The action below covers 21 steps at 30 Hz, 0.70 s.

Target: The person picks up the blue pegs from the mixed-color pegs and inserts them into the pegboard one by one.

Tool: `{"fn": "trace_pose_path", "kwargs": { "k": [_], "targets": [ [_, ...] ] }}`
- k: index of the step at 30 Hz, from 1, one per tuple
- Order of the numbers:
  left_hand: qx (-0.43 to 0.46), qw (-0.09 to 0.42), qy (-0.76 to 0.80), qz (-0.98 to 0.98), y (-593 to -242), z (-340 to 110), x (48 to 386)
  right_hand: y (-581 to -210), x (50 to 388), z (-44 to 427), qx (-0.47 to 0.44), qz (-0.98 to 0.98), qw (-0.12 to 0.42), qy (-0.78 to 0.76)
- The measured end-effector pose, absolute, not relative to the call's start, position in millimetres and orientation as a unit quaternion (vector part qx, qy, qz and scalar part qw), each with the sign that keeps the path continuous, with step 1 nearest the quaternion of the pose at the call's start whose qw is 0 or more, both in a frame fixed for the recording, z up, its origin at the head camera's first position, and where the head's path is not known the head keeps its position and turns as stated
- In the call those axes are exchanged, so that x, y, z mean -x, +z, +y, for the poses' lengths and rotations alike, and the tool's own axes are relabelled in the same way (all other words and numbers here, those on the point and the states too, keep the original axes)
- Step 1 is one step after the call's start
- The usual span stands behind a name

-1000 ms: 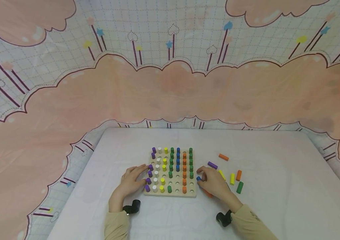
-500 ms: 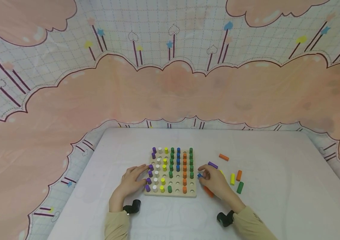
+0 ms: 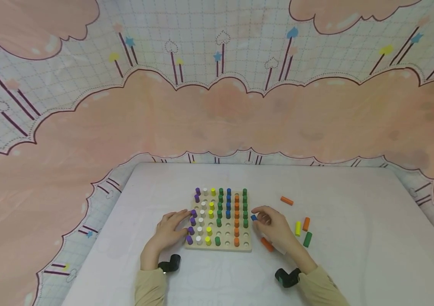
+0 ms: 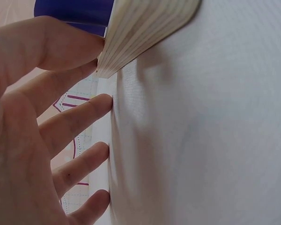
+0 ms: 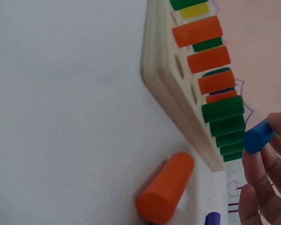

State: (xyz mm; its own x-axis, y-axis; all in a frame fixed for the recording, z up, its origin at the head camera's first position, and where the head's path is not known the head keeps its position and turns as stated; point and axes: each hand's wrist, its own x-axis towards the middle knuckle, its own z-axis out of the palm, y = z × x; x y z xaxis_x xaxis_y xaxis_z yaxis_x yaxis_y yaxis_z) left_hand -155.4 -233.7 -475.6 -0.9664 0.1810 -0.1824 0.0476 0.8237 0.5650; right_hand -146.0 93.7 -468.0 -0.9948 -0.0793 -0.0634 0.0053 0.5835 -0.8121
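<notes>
Pegboard, wooden, flat on the bench; columns, left to right, of purple pegs, white pegs, yellow pegs, green pegs, blue pegs, orange pegs and green again; bare holes at the near end of the blue and last green columns

Left hand, at the left edge; thumb and index fingertip against the wood, remaining fingers spread and holding nothing; so placed, most likely, as a stop against sliding

Right hand, just off the right edge; fingers narrowed in a pinch on one blue peg, clear of the board; held toward one end, apparently to leave the other free for a hole

Loose orange peg, on its side below the right hand

Farther right, grouped: yellow peg, another orange peg, green peg; third orange peg apart, toward the back

Purple peg, cut off in the right wrist view

Loose stock all on the right, presumably for short reach
</notes>
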Motion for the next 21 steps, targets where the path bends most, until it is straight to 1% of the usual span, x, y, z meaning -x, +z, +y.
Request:
{"fn": "trace_pose_path", "kwargs": {
  "k": [9,17,21],
  "targets": [
    [-0.058,0.114,0.291,0.948,-476.9,-234.1,154.9,-458.4,143.0,84.6,0.031,0.859,0.052,-0.508],
    [-0.061,0.111,0.291,0.948,-479.8,-234.0,156.3,-457.7,142.7,76.1,0.056,0.849,0.027,-0.524],
    [-0.062,0.110,0.297,0.947,-480.6,-234.9,156.4,-458.8,143.0,70.1,0.067,0.839,0.033,-0.539]
  ]
}}
